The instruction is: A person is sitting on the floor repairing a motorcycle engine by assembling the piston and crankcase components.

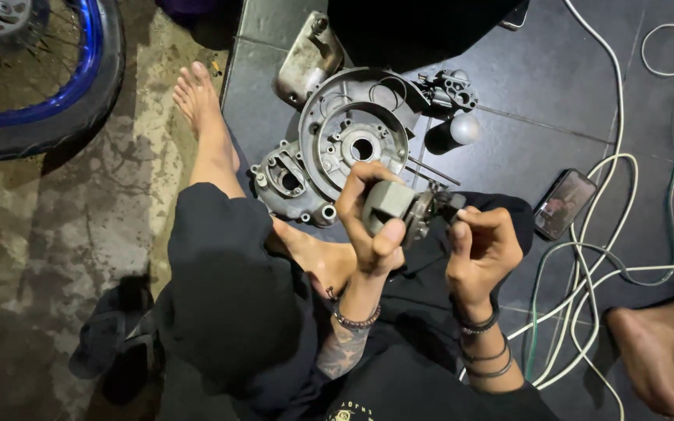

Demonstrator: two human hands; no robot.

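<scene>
Blocky grey part (390, 204) (metal) — both hands.

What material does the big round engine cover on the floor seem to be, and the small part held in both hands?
Engine cover: probably cast metal, dull grey with ribs and bolt holes. Small part between left hand and right hand: looks like grey metal, matte; uncertain.
</scene>
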